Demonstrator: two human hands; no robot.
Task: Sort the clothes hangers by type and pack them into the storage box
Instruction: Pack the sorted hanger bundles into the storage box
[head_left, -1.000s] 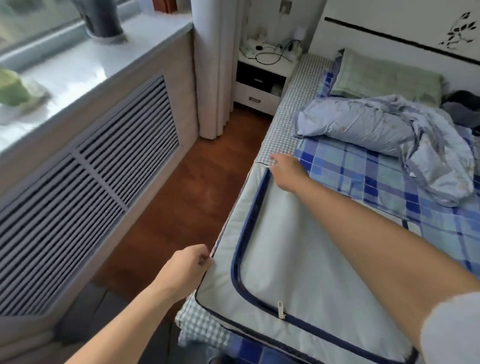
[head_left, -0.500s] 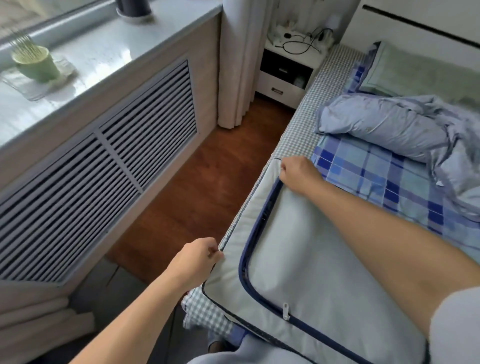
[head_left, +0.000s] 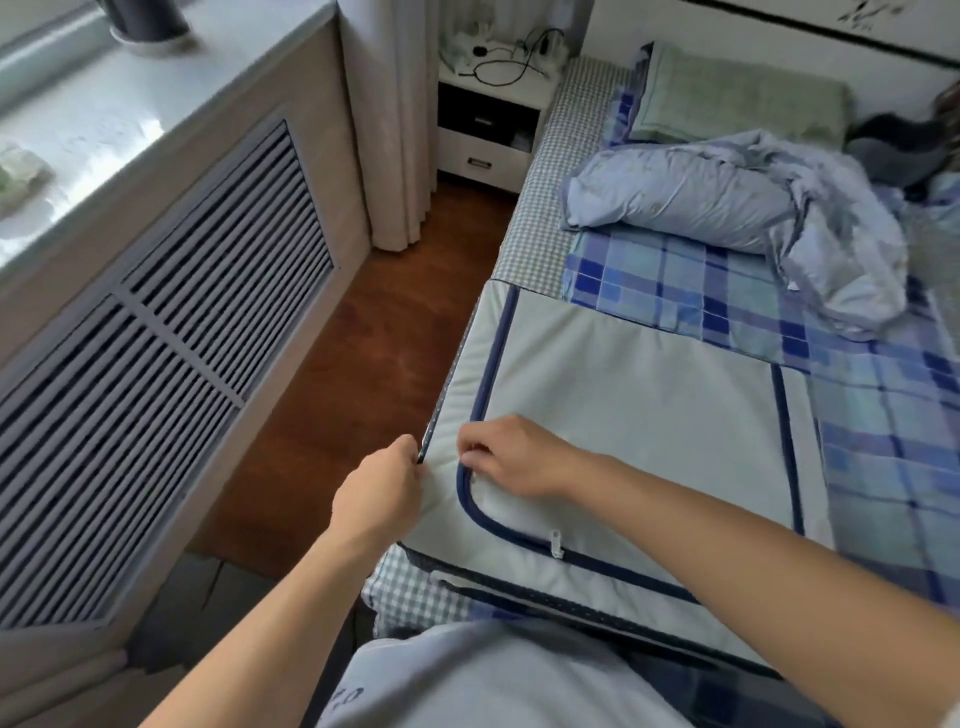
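A pale grey fabric storage box with navy zip trim lies flat on the bed's left side, its lid zipped. My left hand pinches the box's left edge near the front corner. Just to its right, my right hand rests on the lid at the curved front-left corner of the zip, fingers curled and pinching at the zip line. A white zip pull lies on the front run of the zip. No hangers are in view.
The bed carries a blue checked sheet, a crumpled pale blue quilt and a green pillow. A radiator cover under a windowsill lines the left. A wood floor strip and a white nightstand lie between.
My right hand has come back from the box's far left corner to the near left corner of the zip. My left hand stays at the left edge. The camera tipped further over the box.
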